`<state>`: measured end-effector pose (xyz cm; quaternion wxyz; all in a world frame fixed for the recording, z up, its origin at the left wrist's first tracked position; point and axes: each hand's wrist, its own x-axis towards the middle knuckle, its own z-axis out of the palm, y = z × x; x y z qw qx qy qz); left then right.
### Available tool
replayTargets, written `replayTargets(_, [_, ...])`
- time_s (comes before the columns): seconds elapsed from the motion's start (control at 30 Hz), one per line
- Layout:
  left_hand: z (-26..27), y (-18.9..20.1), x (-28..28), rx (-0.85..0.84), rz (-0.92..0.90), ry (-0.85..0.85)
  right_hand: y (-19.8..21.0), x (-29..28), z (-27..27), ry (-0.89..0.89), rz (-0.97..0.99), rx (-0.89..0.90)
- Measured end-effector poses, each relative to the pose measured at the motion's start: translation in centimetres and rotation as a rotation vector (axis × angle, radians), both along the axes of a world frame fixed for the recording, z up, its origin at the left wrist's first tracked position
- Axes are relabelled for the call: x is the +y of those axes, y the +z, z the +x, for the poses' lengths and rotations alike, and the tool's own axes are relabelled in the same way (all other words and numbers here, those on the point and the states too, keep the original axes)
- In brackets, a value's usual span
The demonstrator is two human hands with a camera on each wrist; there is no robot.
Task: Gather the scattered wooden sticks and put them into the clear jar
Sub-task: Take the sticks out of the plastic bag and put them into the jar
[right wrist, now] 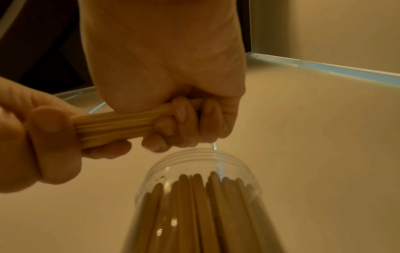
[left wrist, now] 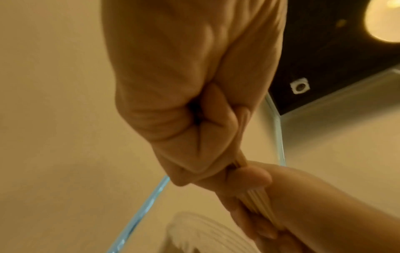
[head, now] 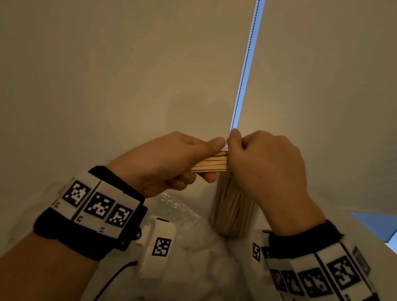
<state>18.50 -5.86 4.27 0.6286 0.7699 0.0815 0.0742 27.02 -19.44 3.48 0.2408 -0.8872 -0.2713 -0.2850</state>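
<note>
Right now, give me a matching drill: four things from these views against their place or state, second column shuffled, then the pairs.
Things:
1. left hand
2. right hand
3. bundle
4. jar

Places or states:
A. stands under the hands, open top, sticks upright inside
B. lies level, held at both ends
C. grips the bundle's left end, thumb on top
D. fist round the bundle's right end, above the jar

Pairs: 1-C, 2-D, 3-B, 4-A
</note>
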Motion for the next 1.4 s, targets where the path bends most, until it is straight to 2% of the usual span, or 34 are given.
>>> replayTargets(0.07, [-0.4, 0.2, 0.9, -0.047, 0.096, 0.048, 0.0, -0.1, 0.5, 0.144, -0.07, 0.058])
replayTargets(0.13, [-0.9, 0.6, 2.2, -0.048, 0.096, 0.09, 0.4, -0.2, 0.6, 0.354, -0.175, 0.072])
replayTargets(0.2, [-1.4, 0.9, 3.1, -0.025, 0.065, 0.088, 0.6, -0.3, 0.2, 0.455, -0.284, 0.072])
replayTargets(0.3, [-1.7, 1.2, 3.0, -0.051, 0.105, 0.041, 0.7, 0.0, -0.7, 0.318, -0.339, -0.097])
replayTargets(0.4, [-1.5, 1.5, 1.9, -0.185, 0.087, 0.023, 1.3, -0.5, -1.1, 0.131, -0.277, -0.234])
replayTargets(0.47, [-1.3, 1.7, 1.4, -0.306, 0.055, 0.092, 1.6, -0.9, -1.1, 0.092, -0.244, -0.19])
replayTargets(0.57, [-1.4, 1.8, 0.6, -0.418, 0.182, 0.179, 1.5, -0.9, -1.0, 0.114, -0.225, -0.074])
replayTargets(0.7, [-1.8, 1.6, 0.4, -0.353, 0.471, 0.248, 1.7, -0.9, -1.0, 0.184, -0.189, 0.0])
replayTargets(0.77, [-1.7, 1.5, 0.9, -0.301, 0.509, 0.291, 1.9, -0.9, -1.3, 0.242, -0.177, -0.002])
replayTargets(0.83, [-1.5, 1.4, 1.4, -0.299, 0.43, 0.345, 2.3, -0.8, -1.6, 0.324, -0.136, -0.016])
replayTargets(0.93, [-1.2, 1.3, 2.2, -0.315, 0.288, 0.42, 2.3, -0.6, -1.7, 0.396, 0.05, -0.071])
replayTargets(1.0, [-1.1, 1.2, 2.1, -0.328, 0.192, 0.409, 1.8, -0.2, -1.6, 0.343, 0.178, -0.125])
replayTargets(1.1, [-0.8, 1.0, 1.1, -0.356, 0.034, 0.246, 1.6, -0.2, -1.3, 0.188, 0.243, -0.163])
replayTargets(1.17, [-0.7, 1.0, 0.5, -0.337, 0.006, 0.161, 1.9, -0.8, -0.9, 0.154, 0.26, -0.131])
replayTargets(1.27, [-0.4, 0.9, 0.0, -0.363, 0.032, 0.208, 2.5, -1.5, -0.8, 0.232, 0.37, -0.055])
replayTargets(1.4, [-0.2, 0.4, -1.0, -0.435, -0.03, 0.277, 2.6, -1.4, -0.9, 0.338, 0.647, 0.222])
